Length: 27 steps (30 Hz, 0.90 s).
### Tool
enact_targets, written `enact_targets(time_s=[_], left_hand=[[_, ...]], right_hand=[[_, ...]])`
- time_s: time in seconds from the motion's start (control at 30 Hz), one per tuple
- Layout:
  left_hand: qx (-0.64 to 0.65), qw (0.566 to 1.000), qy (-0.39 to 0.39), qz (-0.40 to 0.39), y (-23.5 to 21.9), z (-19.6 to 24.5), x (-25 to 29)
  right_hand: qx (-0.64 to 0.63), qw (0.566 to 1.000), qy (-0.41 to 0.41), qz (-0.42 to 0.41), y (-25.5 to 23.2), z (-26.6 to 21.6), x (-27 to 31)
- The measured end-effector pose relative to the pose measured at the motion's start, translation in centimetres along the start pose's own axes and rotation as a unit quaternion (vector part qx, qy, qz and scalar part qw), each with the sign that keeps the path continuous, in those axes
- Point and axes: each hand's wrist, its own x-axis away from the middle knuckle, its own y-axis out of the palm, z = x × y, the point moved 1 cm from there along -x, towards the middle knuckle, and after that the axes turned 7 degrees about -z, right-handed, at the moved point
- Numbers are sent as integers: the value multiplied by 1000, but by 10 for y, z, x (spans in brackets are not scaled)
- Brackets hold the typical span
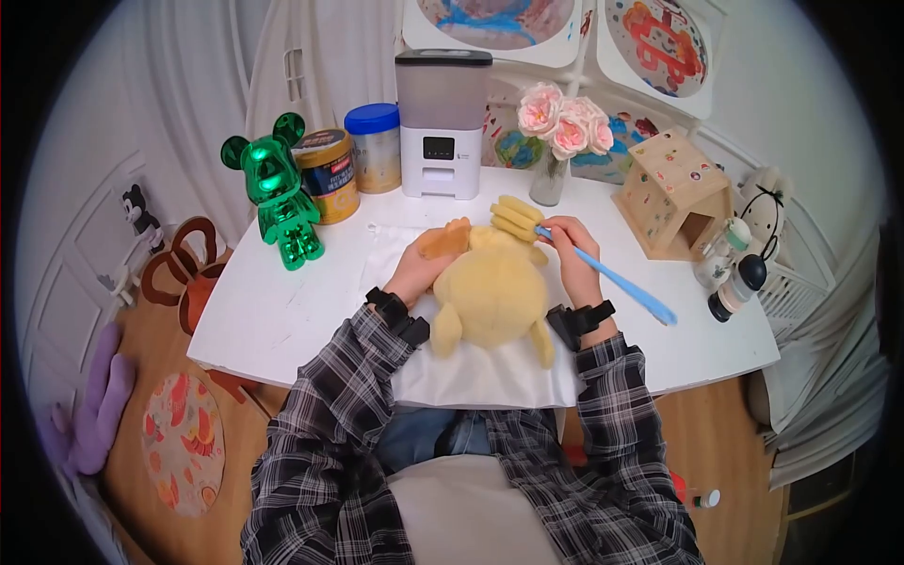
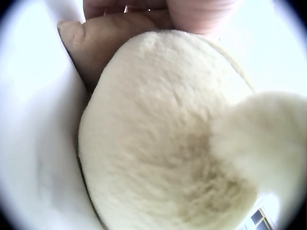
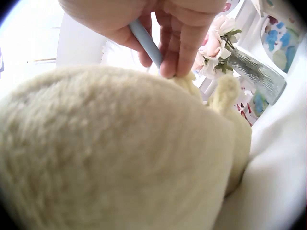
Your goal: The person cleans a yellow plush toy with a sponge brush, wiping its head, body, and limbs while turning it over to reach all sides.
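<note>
A pale yellow plush toy (image 1: 494, 287) lies rounded side up on a white cloth (image 1: 414, 381) at the table's near edge. My left hand (image 1: 416, 267) grips its orange part (image 1: 444, 241) at the left side. In the left wrist view, the plush body (image 2: 158, 129) fills the middle, below the fingers. My right hand (image 1: 576, 256) pinches a long light-blue handle (image 1: 626, 284) beside the toy's upper end. Yellow finger-like lobes (image 1: 515, 217) sit at that handle's tip. In the right wrist view, the plush hides much of the handle's tip.
On the white table (image 1: 282, 330) stand a shiny green bear figure (image 1: 280, 193), a gold tin (image 1: 330, 179), a blue-lidded jar (image 1: 377, 151) and a white dispenser (image 1: 441, 132). A vase of pink roses (image 1: 551, 174), a wooden house (image 1: 673, 193) and bottles (image 1: 739, 282) stand right.
</note>
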Motion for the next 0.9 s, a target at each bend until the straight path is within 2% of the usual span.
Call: enact_targets(time_s=[0.07, 0.17, 0.27, 0.37, 0.47, 0.57, 0.6, 0.7, 0.73, 0.8, 0.83, 0.9], left_hand=[[3, 1000, -10, -2, 2, 2, 2], [0, 1000, 7, 1, 0, -2, 0], [13, 1000, 2, 14, 1, -1, 2], [5, 1000, 9, 0, 1, 1, 1], [5, 1000, 1, -4, 1, 2, 3], [12, 1000, 3, 15, 0, -3, 1], [14, 1000, 6, 12, -1, -4, 1], [14, 1000, 11, 0, 2, 2, 3], [13, 1000, 12, -4, 1, 2, 2], [11, 1000, 11, -5, 1, 1, 2], [12, 1000, 10, -3, 1, 0, 2], [17, 1000, 11, -3, 1, 0, 1]], right_hand=[[96, 992, -65, 39, 2, -13, 3], [-98, 995, 4, 5, 5, -12, 5], [-71, 996, 45, -41, 1, -2, 1], [71, 997, -28, 7, -11, 2, -1], [49, 998, -38, 25, -13, 1, 2], [-155, 986, 66, 1, -3, -10, 6], [-132, 988, 77, -32, -5, -5, 4], [-56, 998, 42, 4, -16, 0, 0], [38, 999, 7, 18, -22, 1, 0], [224, 972, -63, 45, -31, 0, 1], [131, 989, -52, 50, -28, -1, 2], [-56, 996, -33, 56, -19, -5, 3]])
